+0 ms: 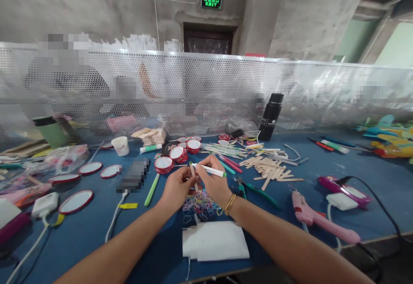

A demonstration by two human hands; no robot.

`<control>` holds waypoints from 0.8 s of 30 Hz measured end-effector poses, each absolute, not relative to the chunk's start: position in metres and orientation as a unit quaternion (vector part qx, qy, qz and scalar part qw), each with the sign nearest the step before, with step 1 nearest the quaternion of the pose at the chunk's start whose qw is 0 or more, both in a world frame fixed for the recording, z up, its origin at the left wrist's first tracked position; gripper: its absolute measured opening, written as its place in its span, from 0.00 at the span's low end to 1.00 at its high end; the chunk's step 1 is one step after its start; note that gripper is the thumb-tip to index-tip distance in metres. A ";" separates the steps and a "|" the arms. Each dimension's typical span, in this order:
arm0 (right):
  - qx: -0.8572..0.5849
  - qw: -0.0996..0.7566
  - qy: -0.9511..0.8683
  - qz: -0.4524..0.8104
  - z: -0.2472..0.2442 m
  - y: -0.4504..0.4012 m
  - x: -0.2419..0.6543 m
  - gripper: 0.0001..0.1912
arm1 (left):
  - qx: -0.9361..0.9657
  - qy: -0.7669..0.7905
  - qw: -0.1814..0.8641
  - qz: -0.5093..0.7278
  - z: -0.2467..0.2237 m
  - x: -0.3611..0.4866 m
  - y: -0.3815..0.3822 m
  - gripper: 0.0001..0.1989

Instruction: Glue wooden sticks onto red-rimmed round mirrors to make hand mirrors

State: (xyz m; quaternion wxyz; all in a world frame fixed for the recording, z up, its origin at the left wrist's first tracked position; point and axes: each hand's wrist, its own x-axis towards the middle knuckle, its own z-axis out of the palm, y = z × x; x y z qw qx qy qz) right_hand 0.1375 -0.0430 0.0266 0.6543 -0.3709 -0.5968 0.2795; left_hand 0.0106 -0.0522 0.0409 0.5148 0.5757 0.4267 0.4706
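Note:
My left hand (177, 188) is closed on a wooden craft stick (192, 173), held upright between thumb and fingers. Pinched in my right hand (217, 187) is a white marker (210, 171) with a green end; its tip is at the upper part of the stick. Below both hands lies a heap of thin colourful rubber bands (201, 203), partly covered by them. A flat white packet (215, 241) rests nearer to me. Right of my hands is a pile of craft sticks (271, 168), with teal-handled pliers (258, 192) in front of it.
A pink glue gun (322, 219) with a cable lies at right. Round red-rimmed mirrors (75, 201) are spread at left, near a phone (133, 175) on a white cord. A paper cup (120, 146) and a black bottle (271, 117) stand before a perforated metal screen (206, 86).

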 end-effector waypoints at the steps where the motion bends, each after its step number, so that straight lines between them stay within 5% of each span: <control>1: -0.372 0.653 -0.598 0.277 0.027 -0.043 0.137 0.08 | 0.578 0.427 0.513 0.470 0.041 0.011 -0.052 0.17; 24: -0.369 0.657 -0.589 0.290 0.029 -0.044 0.137 0.08 | 0.571 0.427 0.516 0.475 0.041 0.011 -0.052 0.19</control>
